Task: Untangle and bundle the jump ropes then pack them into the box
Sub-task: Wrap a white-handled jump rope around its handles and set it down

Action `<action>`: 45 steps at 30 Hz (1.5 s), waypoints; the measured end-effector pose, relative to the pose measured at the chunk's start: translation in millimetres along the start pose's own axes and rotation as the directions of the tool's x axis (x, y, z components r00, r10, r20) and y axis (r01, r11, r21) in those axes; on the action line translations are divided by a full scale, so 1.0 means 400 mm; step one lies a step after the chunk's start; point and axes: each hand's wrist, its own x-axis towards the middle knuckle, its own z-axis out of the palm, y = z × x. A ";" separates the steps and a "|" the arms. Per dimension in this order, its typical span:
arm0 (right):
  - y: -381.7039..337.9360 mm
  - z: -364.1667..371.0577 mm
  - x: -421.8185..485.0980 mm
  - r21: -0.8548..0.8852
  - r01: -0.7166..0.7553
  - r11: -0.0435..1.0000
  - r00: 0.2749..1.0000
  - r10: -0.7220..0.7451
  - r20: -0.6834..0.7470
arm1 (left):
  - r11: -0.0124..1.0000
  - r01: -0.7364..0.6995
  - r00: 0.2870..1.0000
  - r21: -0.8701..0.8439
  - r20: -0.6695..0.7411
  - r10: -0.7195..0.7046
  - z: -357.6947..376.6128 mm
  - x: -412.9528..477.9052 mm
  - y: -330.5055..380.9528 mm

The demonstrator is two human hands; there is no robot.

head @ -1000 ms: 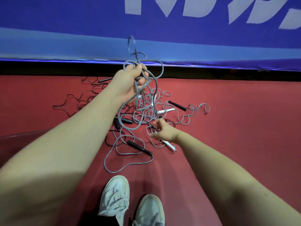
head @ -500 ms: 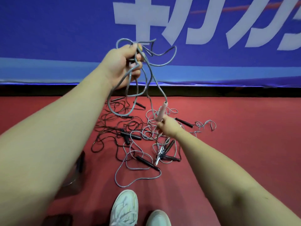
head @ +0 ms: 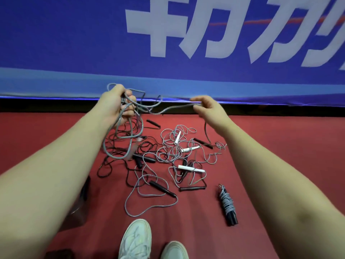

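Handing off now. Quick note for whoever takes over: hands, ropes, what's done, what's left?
Left hand: grips a bunch of loops of the grey rope, raised above the floor.
Right hand: pinches that rope further along; it runs between the hands.
Pile: tangled ropes with black and white handles, on the floor.
Done: one bundled rope lies to the right of the pile.
Left: free and bundle the held rope, then the pile, then pack everything. The box is not plainly in view.
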 end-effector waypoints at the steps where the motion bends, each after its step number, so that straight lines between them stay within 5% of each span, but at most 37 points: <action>1: 0.026 0.008 -0.005 -0.020 -0.036 0.999 0.999 0.036 0.022 | 1.000 0.007 1.000 0.022 -0.007 -0.007 0.003 0.004 -0.001; 3: 0.087 0.026 -0.018 -0.174 -0.129 0.976 0.991 0.134 0.019 | 0.996 0.013 0.999 0.093 -0.036 -0.010 0.005 0.009 -0.004; 6: 0.175 0.041 -0.043 -0.544 -0.334 0.770 0.934 0.349 -0.080 | 0.990 0.027 0.998 0.142 -0.057 -0.019 -0.014 0.007 -0.026; 8: 0.204 0.047 -0.062 -0.448 -0.446 0.775 0.857 0.514 0.035 | 0.990 0.036 0.997 0.134 -0.078 -0.026 -0.032 0.005 -0.048; 11: 0.220 0.059 -0.089 -0.206 -0.576 0.791 0.655 0.597 0.462 | 0.988 0.046 0.997 0.145 -0.076 -0.035 -0.044 0.014 -0.079; 14: 0.244 0.084 -0.099 -0.260 -0.624 0.737 0.471 0.621 0.627 | 0.944 0.066 0.998 0.323 -0.042 -0.055 -0.034 0.036 -0.118; 18: 0.323 0.111 -0.068 -0.597 -0.377 0.708 0.601 0.678 0.424 | 0.895 0.093 0.994 0.436 0.008 -0.107 -0.005 0.073 -0.181; 22: 0.403 0.134 -0.065 -0.844 -0.122 0.522 0.733 0.621 0.278 | 0.868 0.090 0.992 0.489 0.030 -0.120 0.007 0.110 -0.232; 32: 0.696 0.298 -0.117 -0.901 0.127 0.415 0.664 0.639 0.388 | 0.912 0.065 0.921 0.404 0.327 -0.210 -0.006 0.187 -0.314; 40: 0.753 0.333 -0.103 -0.953 0.209 0.218 0.814 0.502 0.293 | 0.925 0.128 0.858 0.356 0.427 -0.284 -0.013 0.224 -0.368; 45: 0.777 0.309 -0.140 -0.964 0.148 0.221 0.831 0.501 0.242 | 0.943 0.142 0.859 0.300 0.435 -0.268 0.001 0.224 -0.373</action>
